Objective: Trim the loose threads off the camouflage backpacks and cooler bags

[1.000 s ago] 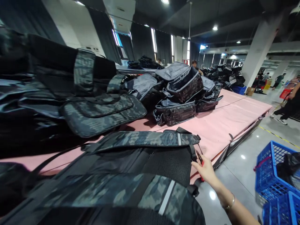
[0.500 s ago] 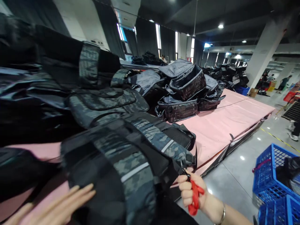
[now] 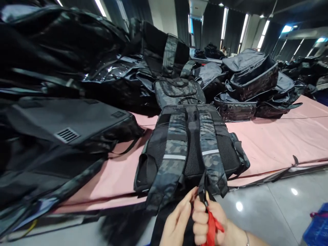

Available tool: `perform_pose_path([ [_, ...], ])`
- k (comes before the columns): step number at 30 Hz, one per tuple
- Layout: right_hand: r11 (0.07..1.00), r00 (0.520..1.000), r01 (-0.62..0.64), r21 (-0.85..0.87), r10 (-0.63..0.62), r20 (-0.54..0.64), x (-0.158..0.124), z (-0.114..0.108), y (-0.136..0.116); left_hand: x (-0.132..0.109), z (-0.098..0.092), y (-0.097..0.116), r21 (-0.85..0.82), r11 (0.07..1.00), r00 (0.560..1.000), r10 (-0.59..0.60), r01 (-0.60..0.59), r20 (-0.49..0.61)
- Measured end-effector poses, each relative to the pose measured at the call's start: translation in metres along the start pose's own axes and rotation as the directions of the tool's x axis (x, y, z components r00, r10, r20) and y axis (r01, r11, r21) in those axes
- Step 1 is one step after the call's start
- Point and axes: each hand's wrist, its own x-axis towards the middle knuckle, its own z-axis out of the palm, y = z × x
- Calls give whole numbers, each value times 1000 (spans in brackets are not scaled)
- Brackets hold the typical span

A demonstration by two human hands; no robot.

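Observation:
A black and camouflage backpack lies on the pink-covered table, its two shoulder straps facing up and its lower end toward me. My right hand is closed in a fist around a red ribbon and a small black piece at the end of a black webbing strap. Beside it, my left hand reaches the same webbing with thumb and fingertips drawn together. What lies inside the right fist is partly hidden.
Another dark bag lies at the left. Glossy black plastic-wrapped bags pile up behind it. Open camouflage bags are stacked at the back right. A blue crate stands on the floor at the lower right.
My view has swung left, so the backpack now sits centred. My left hand has moved from the backpack's left side to the webbing by my right hand, which still grips the red ribbon.

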Motion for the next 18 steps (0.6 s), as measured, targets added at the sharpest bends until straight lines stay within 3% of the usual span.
perform_pose_path([
  [4, 993, 982, 14, -115, -35, -187, -3, 0, 1, 20, 17, 9, -165, 980, 992, -102, 114, 80],
  [8, 904, 896, 38, -425, -219, -386, -14, 5, 4, 26, 23, 5, -295, 945, 988, -153, 142, -15],
  [10, 712, 815, -7, -702, -403, -417, -27, 11, 3, 24, 23, 3, -327, 940, 988, -130, 95, -86],
  [12, 409, 738, -96, -908, -583, -340, -44, 18, -1, 21, 21, 3, -313, 947, 988, -112, 73, -109],
  [14, 148, 690, -174, -974, -687, -228, -59, 23, -7, 19, 18, 4, -289, 954, 989, -113, 82, -94],
  [18, -265, 643, -196, -944, -762, 81, -65, 22, -23, 15, 18, 6, -273, 961, 990, -85, 51, -116],
])
